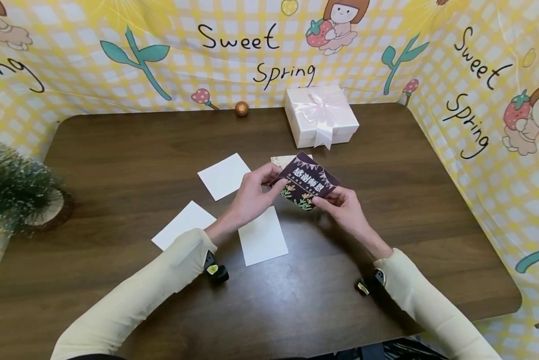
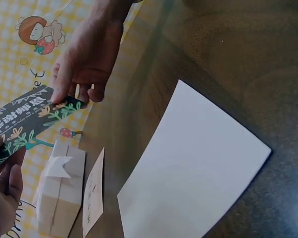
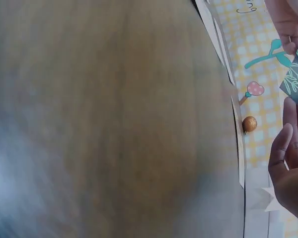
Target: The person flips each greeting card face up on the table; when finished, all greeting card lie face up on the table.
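A dark greeting card [image 1: 311,176] with white lettering, bunting and coloured flowers is held up over the table between both hands. My left hand [image 1: 254,194] pinches its left edge, thumb on the front. At the lower right corner, my right hand [image 1: 348,210] pinches it between thumb and fingers. Partly hidden behind the card lies a cream printed card [image 1: 280,160]. Three white cards lie around the left arm: one at the back [image 1: 224,176], one at the left [image 1: 182,224] and one nearer the front [image 1: 263,239]. The left wrist view shows the dark card [image 2: 27,116] tilted, front showing.
A white gift box [image 1: 322,117] with a pale ribbon bow stands at the back of the brown table [image 1: 409,200]. Left of it is a small bronze ball [image 1: 241,109]. A small potted tree [image 1: 17,185] stands at the left edge. Yellow checked cloth surrounds the table.
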`<state>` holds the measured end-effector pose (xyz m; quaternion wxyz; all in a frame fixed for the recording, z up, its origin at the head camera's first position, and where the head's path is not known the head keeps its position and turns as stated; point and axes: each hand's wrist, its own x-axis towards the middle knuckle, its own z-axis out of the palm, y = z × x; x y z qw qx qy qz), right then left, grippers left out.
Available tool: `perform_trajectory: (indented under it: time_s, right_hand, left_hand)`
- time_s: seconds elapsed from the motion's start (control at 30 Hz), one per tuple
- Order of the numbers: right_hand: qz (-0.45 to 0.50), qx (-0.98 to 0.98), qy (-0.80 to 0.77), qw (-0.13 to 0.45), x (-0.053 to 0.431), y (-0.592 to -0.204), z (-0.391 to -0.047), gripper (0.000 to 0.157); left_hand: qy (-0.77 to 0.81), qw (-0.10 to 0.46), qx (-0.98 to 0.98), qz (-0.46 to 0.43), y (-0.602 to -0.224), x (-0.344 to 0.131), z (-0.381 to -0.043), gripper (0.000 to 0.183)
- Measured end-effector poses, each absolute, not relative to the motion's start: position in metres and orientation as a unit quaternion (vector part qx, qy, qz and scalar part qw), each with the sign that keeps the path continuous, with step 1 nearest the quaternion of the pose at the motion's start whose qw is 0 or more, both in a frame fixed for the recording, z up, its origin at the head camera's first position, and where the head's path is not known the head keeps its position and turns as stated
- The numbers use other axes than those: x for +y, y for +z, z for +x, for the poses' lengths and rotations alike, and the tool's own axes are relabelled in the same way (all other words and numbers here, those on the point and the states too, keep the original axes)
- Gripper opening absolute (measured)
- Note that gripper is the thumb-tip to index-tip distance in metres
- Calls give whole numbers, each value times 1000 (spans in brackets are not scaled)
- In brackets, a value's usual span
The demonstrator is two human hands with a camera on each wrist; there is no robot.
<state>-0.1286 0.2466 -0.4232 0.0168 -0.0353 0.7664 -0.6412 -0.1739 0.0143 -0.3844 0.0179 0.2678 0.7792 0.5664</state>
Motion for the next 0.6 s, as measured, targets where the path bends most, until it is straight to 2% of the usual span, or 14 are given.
perform_trajectory:
  time_s: [0.13,0.33,0.6]
  right_hand:
    - [-41,776,-629,0,253,-417,-128,24]
    - [-36,775,-631,-25,261,-409,-129,11]
    - [5,825,-565,-3,266,-404,-125,23]
  left_hand:
    - [561,31,789,249,-387,14,-174,10]
    - [550,53,802,227,-397,17,-171,11]
    - [501,63,834,223,-410,24,-163,29]
